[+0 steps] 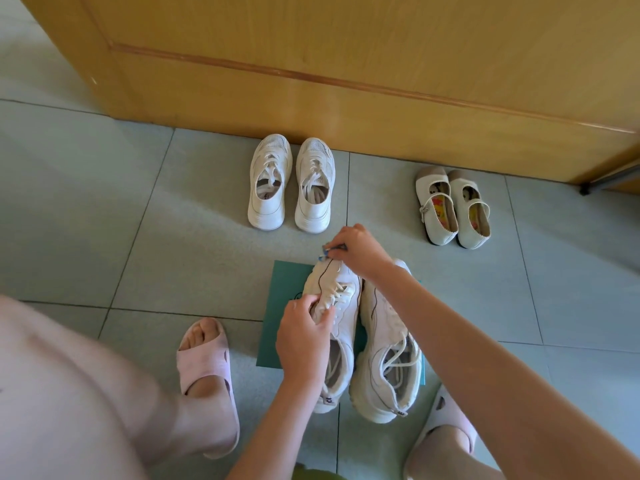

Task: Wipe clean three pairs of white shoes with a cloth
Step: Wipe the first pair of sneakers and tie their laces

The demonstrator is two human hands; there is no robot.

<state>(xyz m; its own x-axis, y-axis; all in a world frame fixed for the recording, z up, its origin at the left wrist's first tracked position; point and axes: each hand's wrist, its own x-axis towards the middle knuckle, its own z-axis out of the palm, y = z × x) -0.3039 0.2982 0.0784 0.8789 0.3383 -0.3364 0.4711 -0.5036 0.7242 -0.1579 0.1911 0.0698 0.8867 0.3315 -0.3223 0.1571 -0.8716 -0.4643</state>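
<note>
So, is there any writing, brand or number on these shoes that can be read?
None reads clearly.
Left heel tab, near left sneaker: dark marks, too blurred.
Right heel tab, near right sneaker: dark marks, too blurred.
Insole print, far left sneaker: too small.

**Floor layout: three pairs, one sheet**

Door (pixel 346 81) at the back. Lace-up pair (pixel 291 183) sits just before it, centre. Strap pair (pixel 453 206) is to their right, well apart. Closer in, a sheet (pixel 287 282) lies on the floor (pixel 86 202) with the near pair (pixel 384 341) on it, side by side, toes toward the door. Left hand (pixel 303 337) is on the left shoe (pixel 343 289) at its lacing. Right hand (pixel 360 249) is at that shoe's toe, pinching a small item (pixel 327 252). Left foot (pixel 204 368) is left of the sheet, right foot (pixel 446 431) near-right of it.
</note>
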